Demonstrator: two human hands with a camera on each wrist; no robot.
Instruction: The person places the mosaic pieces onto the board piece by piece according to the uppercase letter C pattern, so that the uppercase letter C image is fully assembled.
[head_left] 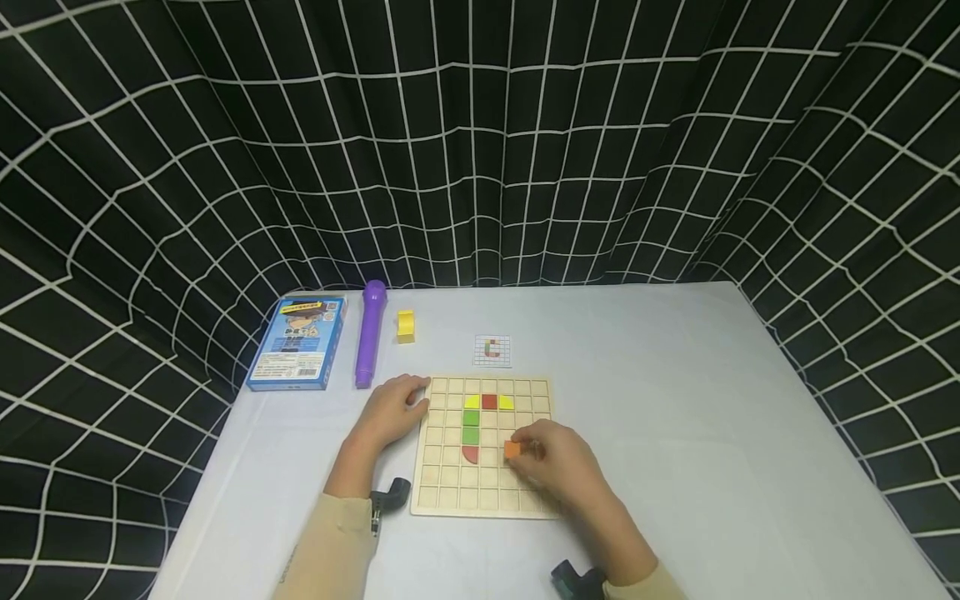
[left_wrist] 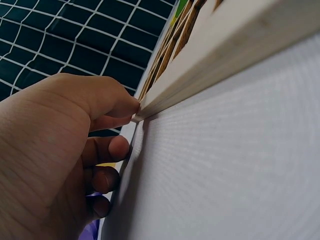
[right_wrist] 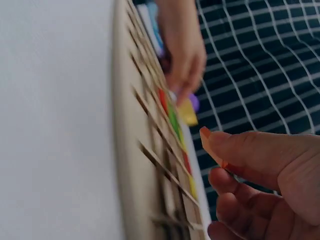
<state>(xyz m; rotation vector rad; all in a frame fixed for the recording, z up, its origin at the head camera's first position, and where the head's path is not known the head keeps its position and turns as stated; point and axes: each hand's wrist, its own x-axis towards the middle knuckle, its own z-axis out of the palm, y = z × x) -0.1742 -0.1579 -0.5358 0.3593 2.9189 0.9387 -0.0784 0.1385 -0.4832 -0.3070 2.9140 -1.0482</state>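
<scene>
A wooden grid board lies flat on the table. It bears yellow corner pieces, a red square tile, two green square tiles and a red rounded piece. My left hand holds the board's far left corner, thumb against its side edge. Over the board's right part, my right hand pinches an orange square tile between thumb and fingers. In the right wrist view this orange tile is held apart from the board.
Beyond the board lies a small pattern card. To the left are a yellow block, a purple microphone-shaped stick and a blue box. A black curtain with white grid lines surrounds the white table.
</scene>
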